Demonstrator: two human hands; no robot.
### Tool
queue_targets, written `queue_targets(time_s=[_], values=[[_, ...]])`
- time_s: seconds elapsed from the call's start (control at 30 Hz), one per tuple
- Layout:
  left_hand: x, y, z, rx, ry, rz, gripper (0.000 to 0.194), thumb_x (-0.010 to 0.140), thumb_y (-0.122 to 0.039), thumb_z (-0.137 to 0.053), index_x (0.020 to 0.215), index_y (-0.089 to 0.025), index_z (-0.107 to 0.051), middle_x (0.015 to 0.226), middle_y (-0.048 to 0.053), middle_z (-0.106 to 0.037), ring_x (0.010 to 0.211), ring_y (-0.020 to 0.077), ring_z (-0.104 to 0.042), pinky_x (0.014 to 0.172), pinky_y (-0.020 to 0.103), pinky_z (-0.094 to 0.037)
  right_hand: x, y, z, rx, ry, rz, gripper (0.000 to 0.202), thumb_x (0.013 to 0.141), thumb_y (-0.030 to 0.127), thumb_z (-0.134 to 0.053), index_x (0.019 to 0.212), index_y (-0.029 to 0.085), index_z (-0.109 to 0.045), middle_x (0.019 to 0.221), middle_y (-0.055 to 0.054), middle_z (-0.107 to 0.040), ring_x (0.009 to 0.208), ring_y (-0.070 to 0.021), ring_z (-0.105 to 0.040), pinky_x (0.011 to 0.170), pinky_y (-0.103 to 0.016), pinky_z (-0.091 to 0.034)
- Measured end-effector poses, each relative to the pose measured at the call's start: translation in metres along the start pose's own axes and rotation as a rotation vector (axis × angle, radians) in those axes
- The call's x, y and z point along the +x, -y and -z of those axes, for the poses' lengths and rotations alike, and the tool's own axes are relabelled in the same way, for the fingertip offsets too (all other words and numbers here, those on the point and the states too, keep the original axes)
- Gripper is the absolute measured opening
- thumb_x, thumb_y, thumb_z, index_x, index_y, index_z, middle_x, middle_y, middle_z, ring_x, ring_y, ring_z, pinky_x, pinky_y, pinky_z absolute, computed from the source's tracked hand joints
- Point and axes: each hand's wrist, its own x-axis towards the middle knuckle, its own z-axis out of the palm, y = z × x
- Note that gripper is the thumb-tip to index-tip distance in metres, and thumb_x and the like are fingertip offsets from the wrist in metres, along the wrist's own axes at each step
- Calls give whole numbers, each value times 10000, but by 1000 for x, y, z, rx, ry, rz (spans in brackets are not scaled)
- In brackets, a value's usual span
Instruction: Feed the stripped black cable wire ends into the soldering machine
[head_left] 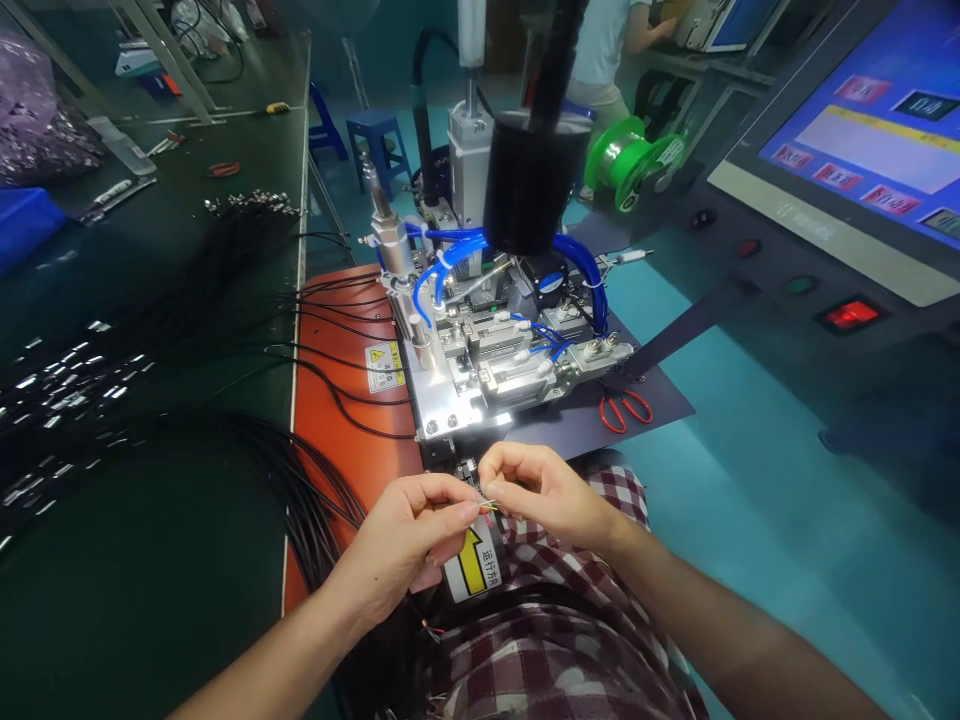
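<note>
My left hand [420, 530] pinches a cable end whose thin coloured wires [489, 506], red, yellow and white, fan out past the fingertips. From the other side my right hand [551, 495] has thumb and forefinger closed at the tips of these wires. The cable's body is hidden in my left hand. Just beyond my fingers stands a metal machine [480, 360] with blue air tubes. Below the hands is a label with a yellow arrow [471, 565]. A bundle of black cables [300, 490] hangs over the table edge left of my left hand.
Many black cables with shiny ends [90, 370] cover the dark table [187, 550] on the left. Red-handled scissors [626, 410] lie right of the machine. A green wire spool [630, 165] and a screen panel [862, 150] stand at right. Another person [607, 50] is behind.
</note>
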Motion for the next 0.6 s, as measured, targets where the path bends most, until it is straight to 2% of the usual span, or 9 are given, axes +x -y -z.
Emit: queue_targets(time_s=[0.13,0.2,0.33,0.4,0.6], values=[[1,1,-1,32,-2,5,183,758,-338,-664,788,-173,-589,410,-102,-311,378,37,-206,351,157,-182,3,10,8,-212,105,103,125,851,207,-508,743,159,-551,682,19,-499,621,-99,-437,595,-235,-395],[1,1,-3,36,-38,-11,169,769,-331,-649,775,-179,-575,407,-101,-325,376,37,-206,353,157,-182,3,11,7,-233,77,116,118,847,196,-509,746,159,-559,702,13,-523,635,-102,-457,603,-236,-399],[2,0,-8,20,-142,-20,150,777,-314,-631,765,-180,-564,397,-91,-366,366,35,-234,349,142,-186,-2,4,0,-109,-155,29,127,852,251,-521,772,160,-559,628,32,-496,541,-89,-445,520,-219,-385],[1,-1,-10,9,-175,-29,146,775,-301,-632,753,-177,-559,395,-87,-374,373,34,-267,362,130,-214,-6,-1,-4,-29,-232,-42,163,854,301,-528,778,161,-561,583,44,-480,491,-83,-433,478,-213,-373],[-2,-1,-10,7,-174,-24,155,778,-309,-630,748,-177,-555,400,-84,-378,380,32,-272,366,125,-217,-9,-5,-12,171,-205,-139,207,789,346,-618,729,153,-571,551,50,-498,455,-71,-429,456,-205,-360]])
